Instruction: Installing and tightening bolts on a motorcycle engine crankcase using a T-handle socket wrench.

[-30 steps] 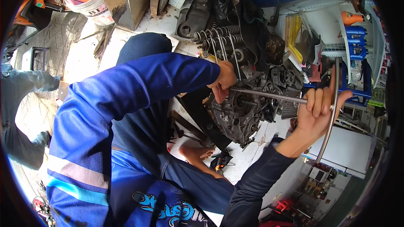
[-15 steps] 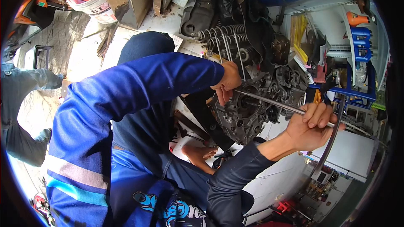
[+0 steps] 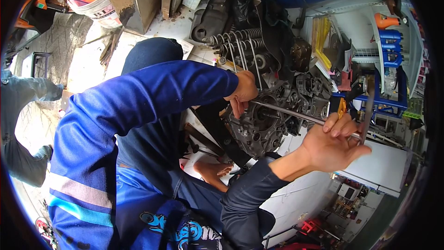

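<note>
A dark, greasy motorcycle engine [image 3: 259, 125] sits on the floor in front of me. My left hand [image 3: 243, 93], at the end of a blue sleeve, rests on the engine's top where a long steel T-handle wrench [image 3: 296, 114] enters it. My right hand [image 3: 330, 146] is closed around the wrench's outer end by its cross-handle [image 3: 367, 109]. The shaft runs from the engine rightward to that hand. My bare foot [image 3: 213, 171] lies under the engine.
Coil springs [image 3: 233, 39] and black parts lie behind the engine. A blue rack [image 3: 391, 60] with tools stands at right, a white bucket [image 3: 97, 7] at top left, a white box [image 3: 384, 169] at lower right. Another person's jeans-clad leg [image 3: 21, 97] is at far left.
My right hand has swung down and toward me with the wrench's cross-handle, turning the shaft. The left hand has stayed on the engine.
</note>
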The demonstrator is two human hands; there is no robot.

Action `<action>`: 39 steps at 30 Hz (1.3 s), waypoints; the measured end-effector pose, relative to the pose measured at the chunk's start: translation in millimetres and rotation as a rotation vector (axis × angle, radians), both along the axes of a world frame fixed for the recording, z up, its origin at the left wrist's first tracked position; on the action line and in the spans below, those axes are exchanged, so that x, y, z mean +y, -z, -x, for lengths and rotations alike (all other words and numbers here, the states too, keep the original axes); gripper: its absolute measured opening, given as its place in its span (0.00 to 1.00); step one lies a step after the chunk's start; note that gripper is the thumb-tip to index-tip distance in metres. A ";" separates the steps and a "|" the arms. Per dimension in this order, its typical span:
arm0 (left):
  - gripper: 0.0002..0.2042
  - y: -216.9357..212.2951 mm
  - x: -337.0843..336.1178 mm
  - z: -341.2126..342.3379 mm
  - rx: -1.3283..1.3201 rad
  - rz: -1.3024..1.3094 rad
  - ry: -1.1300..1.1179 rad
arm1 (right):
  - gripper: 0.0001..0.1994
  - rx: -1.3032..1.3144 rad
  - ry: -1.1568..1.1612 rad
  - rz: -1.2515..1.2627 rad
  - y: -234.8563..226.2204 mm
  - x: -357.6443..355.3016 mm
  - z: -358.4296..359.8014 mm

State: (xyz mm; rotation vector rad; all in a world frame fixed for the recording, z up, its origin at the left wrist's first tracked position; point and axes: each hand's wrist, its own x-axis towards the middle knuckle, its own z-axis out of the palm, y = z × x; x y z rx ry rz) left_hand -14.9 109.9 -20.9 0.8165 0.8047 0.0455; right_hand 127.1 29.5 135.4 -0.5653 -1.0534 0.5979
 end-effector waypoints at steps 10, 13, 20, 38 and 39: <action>0.13 -9.9 -0.3 0.7 0.096 -0.053 0.060 | 0.33 0.129 0.358 -0.011 4.4 13.4 49.5; 0.12 -6.3 -3.7 -0.2 0.081 -0.047 0.010 | 0.32 0.114 0.063 -0.044 5.9 1.5 33.0; 0.12 -2.4 -2.9 -3.8 0.079 -0.077 -0.011 | 0.28 0.223 -0.202 0.360 -10.1 12.5 -4.1; 0.04 16.4 -5.1 1.5 -0.114 0.034 -0.098 | 0.26 0.130 -0.114 -0.071 7.8 7.3 13.0; 0.04 37.1 -3.2 14.7 -0.235 -0.050 -0.087 | 0.27 0.118 -0.040 -0.068 15.3 10.2 26.3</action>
